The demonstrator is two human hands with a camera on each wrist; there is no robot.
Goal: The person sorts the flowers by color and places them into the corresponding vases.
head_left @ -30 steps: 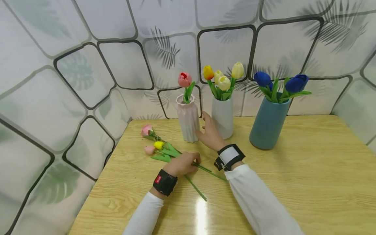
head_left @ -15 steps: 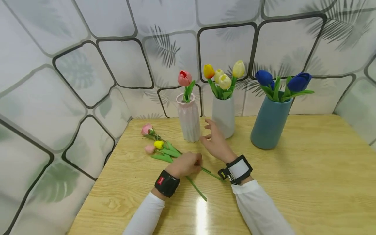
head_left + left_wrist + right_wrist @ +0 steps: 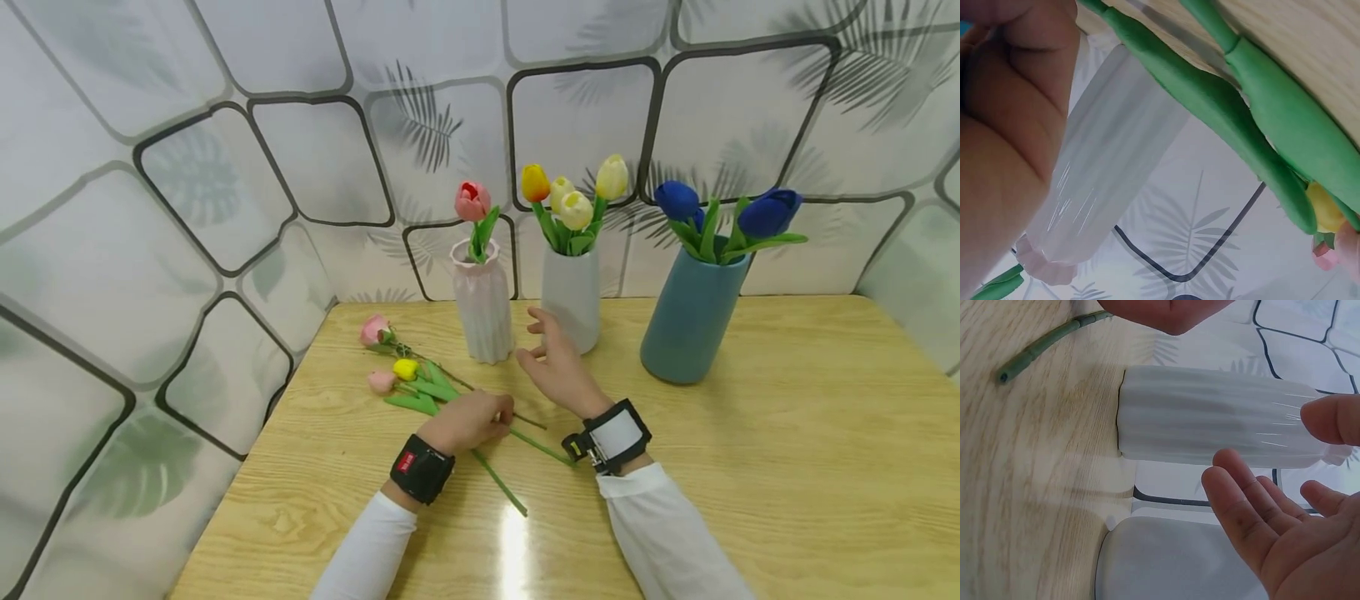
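My left hand (image 3: 471, 418) bends over crossing flower stems on the table, its fingertips pinching a tulip stem (image 3: 542, 447); the exact grip is hidden. A yellow tulip (image 3: 406, 370), a pale pink tulip (image 3: 382, 382) and a pink rose (image 3: 375, 331) lie to its left. Green leaves (image 3: 1210, 119) pass beside the hand in the left wrist view. My right hand (image 3: 558, 373) holds nothing, fingers spread and thumb apart. It is in front of the gap between the pink fluted vase (image 3: 482, 312) and the white vase (image 3: 572, 300), apparently apart from both.
A coral tulip (image 3: 472, 202) stands in the pink vase. Cream tulips (image 3: 577, 211) and an orange-yellow tulip (image 3: 536, 182) fill the white one. Farther right, a teal vase (image 3: 692, 321) holds blue tulips (image 3: 768, 213). A patterned backdrop (image 3: 315, 158) rises behind the wooden table (image 3: 817, 467).
My right hand has drawn back from beside the pink vase, slightly right and nearer. My left hand stays at the stems, where the rose's stem end now lies farther from the tulip's.
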